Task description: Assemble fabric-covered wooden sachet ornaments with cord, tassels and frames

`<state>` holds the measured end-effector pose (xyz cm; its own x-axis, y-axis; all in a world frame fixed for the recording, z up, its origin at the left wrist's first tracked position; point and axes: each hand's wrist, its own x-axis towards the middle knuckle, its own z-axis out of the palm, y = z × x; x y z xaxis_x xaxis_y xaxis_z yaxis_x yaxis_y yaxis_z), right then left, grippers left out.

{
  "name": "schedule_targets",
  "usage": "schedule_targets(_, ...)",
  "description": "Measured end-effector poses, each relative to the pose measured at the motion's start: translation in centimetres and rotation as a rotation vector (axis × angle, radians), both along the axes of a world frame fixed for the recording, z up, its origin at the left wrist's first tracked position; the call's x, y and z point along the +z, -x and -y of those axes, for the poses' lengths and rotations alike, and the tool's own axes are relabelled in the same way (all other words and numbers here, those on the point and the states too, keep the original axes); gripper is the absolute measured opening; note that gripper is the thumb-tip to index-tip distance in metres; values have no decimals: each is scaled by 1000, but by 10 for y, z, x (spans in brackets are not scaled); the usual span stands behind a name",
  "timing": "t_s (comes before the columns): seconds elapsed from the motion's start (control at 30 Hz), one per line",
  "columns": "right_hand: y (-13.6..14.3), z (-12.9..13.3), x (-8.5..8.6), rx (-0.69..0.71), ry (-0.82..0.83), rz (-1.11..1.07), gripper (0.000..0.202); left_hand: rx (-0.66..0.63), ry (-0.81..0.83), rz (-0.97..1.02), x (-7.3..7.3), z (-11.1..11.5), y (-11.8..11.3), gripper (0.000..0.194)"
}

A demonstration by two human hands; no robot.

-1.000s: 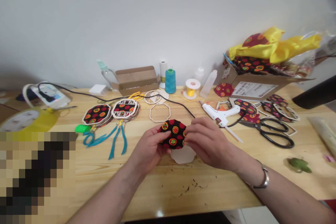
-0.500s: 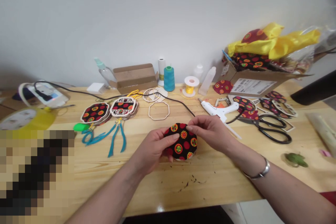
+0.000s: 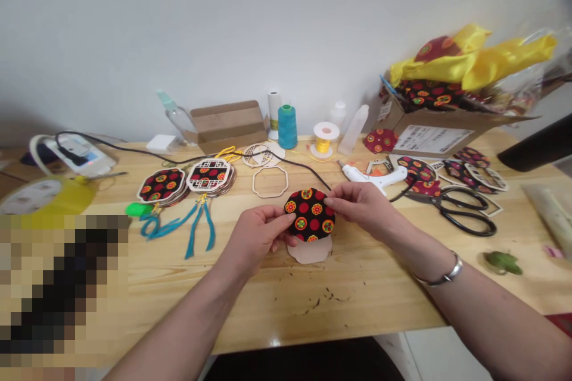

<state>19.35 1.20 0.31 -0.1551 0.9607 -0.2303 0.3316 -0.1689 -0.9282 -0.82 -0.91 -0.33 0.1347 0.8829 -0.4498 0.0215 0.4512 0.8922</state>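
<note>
A black fabric piece (image 3: 314, 224) with red, yellow and green flower motifs is held in the middle, just above the table. My left hand (image 3: 259, 232) pinches its left side, thumb on top and fingers underneath. My right hand (image 3: 357, 205) pinches its upper right edge between thumb and fingers. Below the fabric shows the lower part of a pale wooden plate (image 3: 310, 251) with a scalloped edge. The fabric covers its upper part, and I cannot tell whether my left fingers also grip it. A white glue gun (image 3: 373, 178) lies just behind my right hand.
A thin wooden frame (image 3: 270, 182) lies behind my hands. Stacked ornaments (image 3: 210, 177) with blue tassels are at left. Black-handled scissors (image 3: 469, 214) and a green leaf-like object (image 3: 504, 262) are at right. Teal thread (image 3: 287, 127), a cardboard box (image 3: 431, 134) and a black cord (image 3: 308, 168) are behind.
The fabric piece has moved up and away from me, and the pale wooden plate beneath it now shows. Both hands keep hold of the fabric.
</note>
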Motion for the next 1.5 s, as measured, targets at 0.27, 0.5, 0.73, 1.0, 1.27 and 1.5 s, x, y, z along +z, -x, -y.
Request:
schedule_targets(0.27,-10,-3,-3,120,24,130,18,-138,65,-96,8,-2,7,13)
schedule_targets(0.5,-11,-3,-3,221,59,220,15,-290,62,-206,11,-4,13,18)
schedule_targets(0.73,-10,-3,-4,261,47,317,16,-371,25,-305,9,-5,14,21)
schedule_targets(1.0,-7,-2,2,301,48,400,16,-403,50,-361,9,-5,13,21)
schedule_targets(1.27,-6,-2,5,311,58,432,16,-404,44,-373,8,-4,13,22)
schedule_targets(1.5,-4,-1,6,313,61,478,14,-418,43,-364,5,-4,14,23)
